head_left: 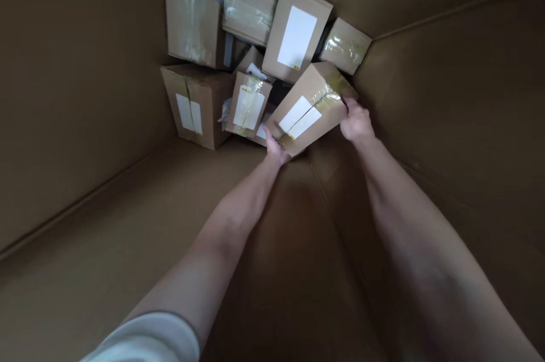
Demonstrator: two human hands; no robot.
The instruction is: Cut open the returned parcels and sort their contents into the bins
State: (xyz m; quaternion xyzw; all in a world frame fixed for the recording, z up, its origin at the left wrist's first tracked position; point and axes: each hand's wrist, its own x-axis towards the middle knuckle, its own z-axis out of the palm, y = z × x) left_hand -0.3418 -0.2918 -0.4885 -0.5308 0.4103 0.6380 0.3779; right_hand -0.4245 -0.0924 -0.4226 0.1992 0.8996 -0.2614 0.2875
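Observation:
Between both hands is a taped cardboard box (326,123) with a white label, tilted with its right end higher. My left hand (276,148) grips its lower left corner, thumb on the labelled face and the other fingers hidden beneath. At its right end, my right hand (356,119) is closed on the edge, with its fingertips out of sight behind the box. Just left of the held box stands a small labelled box (249,104). Behind it leans a taller box with a white label (281,27).
I reach down into a deep, large cardboard carton (447,95) with high walls. Along its far side lie more taped boxes: one at upper left (208,27), one beside it (249,7), one at lower left (200,89) and one at the right (347,44).

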